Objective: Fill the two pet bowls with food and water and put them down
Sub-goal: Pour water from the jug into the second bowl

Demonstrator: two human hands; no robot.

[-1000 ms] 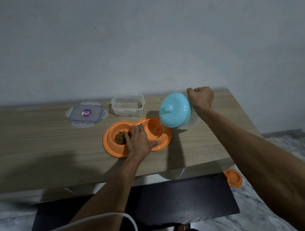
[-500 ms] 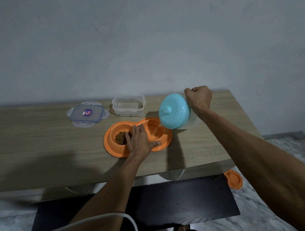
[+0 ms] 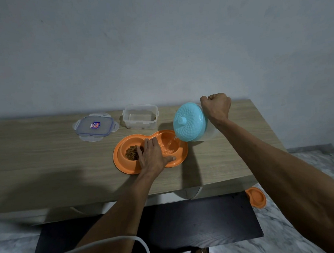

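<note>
Nearest me, a white cable [image 3: 110, 243] curves across the bottom of the view, over a dark mat [image 3: 185, 221] on the marble floor. A second small orange bowl [image 3: 256, 198] sits on the floor by the mat's right corner.

On the wooden table [image 3: 49, 169] lies the orange double pet bowl [image 3: 125, 166], near the front edge and right of centre. My left hand [image 3: 153, 157] rests flat and open across the ridge between its two wells, fingers spread toward the far rim, thumb on the near rim of the right well. It presses down rather than gripping.

My right hand [image 3: 217, 107] is closed in a fist around the handle of a water jug [image 3: 210, 134] with a turquoise lid [image 3: 190, 122], held above and just right of the bowl. The jug is tipped so the lid faces me and a thin stream of water [image 3: 169, 144] falls from the spout into the right well.

Against half a second ago, the jug tilts a little more and water now ripples in the right well. A second ago no stream was visible.

The left well holds a heap of brown kibble [image 3: 132, 152]; the right well is shallowly wet and glinting.

Farther back stand an empty clear container [image 3: 140, 117] and, to its left, its clip lid [image 3: 95, 126] lying flat.
</note>
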